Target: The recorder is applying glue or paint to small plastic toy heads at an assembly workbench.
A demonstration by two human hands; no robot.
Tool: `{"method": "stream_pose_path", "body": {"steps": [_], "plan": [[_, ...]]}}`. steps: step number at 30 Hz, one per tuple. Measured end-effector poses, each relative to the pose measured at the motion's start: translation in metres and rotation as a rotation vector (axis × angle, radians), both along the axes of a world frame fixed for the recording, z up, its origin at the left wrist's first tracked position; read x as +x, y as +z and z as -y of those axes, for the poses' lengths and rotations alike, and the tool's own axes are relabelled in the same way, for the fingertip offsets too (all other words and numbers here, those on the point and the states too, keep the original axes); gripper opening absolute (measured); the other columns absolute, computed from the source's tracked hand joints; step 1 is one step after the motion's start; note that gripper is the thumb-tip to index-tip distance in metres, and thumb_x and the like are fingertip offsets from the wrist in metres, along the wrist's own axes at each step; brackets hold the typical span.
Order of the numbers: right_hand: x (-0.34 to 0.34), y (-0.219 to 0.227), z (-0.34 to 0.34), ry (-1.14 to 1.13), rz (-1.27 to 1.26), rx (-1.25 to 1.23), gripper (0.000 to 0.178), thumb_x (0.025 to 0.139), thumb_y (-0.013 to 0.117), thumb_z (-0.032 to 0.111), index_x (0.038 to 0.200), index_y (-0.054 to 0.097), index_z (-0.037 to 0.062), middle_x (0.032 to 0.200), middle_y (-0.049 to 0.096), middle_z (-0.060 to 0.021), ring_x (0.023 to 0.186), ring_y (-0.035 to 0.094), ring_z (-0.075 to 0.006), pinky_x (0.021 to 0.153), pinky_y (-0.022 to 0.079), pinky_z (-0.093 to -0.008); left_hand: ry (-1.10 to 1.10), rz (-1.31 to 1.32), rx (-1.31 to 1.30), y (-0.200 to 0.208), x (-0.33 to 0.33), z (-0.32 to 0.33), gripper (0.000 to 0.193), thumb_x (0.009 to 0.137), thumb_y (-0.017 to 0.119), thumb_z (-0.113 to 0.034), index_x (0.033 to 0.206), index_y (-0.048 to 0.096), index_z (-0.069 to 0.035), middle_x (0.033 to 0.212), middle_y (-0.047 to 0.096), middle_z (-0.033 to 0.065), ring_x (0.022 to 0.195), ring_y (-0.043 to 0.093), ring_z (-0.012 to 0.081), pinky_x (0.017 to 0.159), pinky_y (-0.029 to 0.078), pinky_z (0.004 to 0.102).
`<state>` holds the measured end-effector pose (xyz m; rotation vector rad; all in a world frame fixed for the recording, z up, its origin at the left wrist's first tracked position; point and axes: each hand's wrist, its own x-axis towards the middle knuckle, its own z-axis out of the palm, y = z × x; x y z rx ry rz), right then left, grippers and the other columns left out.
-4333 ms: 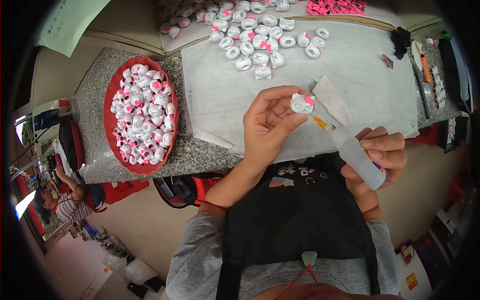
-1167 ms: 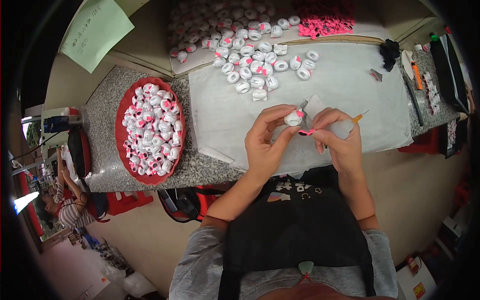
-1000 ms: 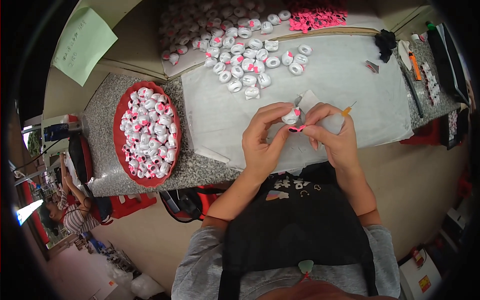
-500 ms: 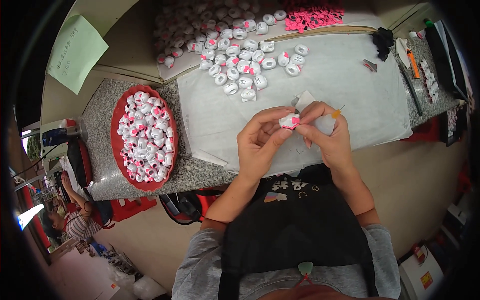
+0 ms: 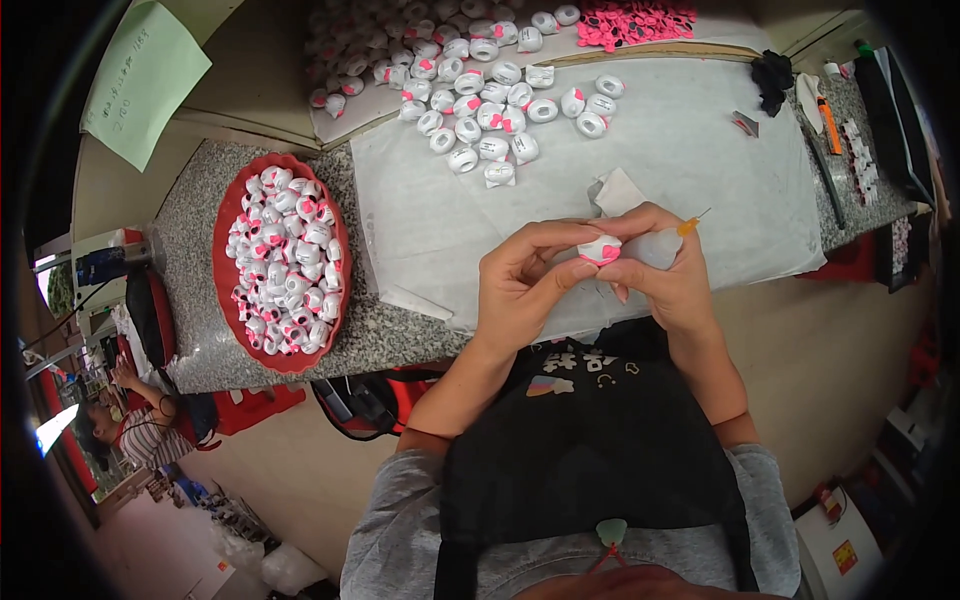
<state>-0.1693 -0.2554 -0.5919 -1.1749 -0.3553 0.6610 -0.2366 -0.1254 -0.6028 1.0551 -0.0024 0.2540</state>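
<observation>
Between the fingertips of both hands is a small white cat-head piece with a pink bow on its near right side. My left hand pinches it by thumb and fingers from the left. From the right, the thumb and fingers of my right hand press on the same piece. A translucent squeeze bottle also rests in my right hand, its orange needle tip pointing up and right. Just beyond the hands, a folded white paper piece lies on the white sheet.
At left stands a red scalloped tray heaped with white heads. Several loose heads spread across the back, beside a pile of pink bows. An orange cutter and a black cloth lump lie at right. A co-worker sits far left.
The cat-head piece has been turned slightly in my fingers, and its pink bow now sits lower. Both hands keep hold of it. The whole view has shifted a little.
</observation>
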Motion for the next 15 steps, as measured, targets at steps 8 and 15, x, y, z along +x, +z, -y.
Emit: {"method": "stream_pose_path", "body": {"steps": [8,15], "plan": [[-0.0037,-0.0008,-0.0001,-0.023,-0.069,0.022,0.026,0.061,0.063,-0.003,0.084,0.051,-0.0022,0.082,0.055,-0.0123,0.060,0.051,-0.0116,0.041,0.038,-0.0195,-0.005,0.028,0.034,-0.0020,0.0000,0.0001,0.019,0.073,0.051,0.005,0.092,0.050,0.005,0.096,0.052,0.0158,0.090,0.050,0.0182,0.077,0.040,0.0273],[-0.0018,0.0038,0.0027,-0.014,-0.048,-0.016,0.027,0.062,0.062,-0.002,0.087,0.051,-0.0024,0.078,0.055,-0.0105,0.058,0.050,-0.0107,0.041,0.038,-0.0194,-0.054,-0.038,0.003,0.0027,-0.0018,0.0003,0.023,0.074,0.050,0.005,0.097,0.048,0.006,0.097,0.051,0.0145,0.092,0.050,0.0187,0.079,0.040,0.0278]]}}
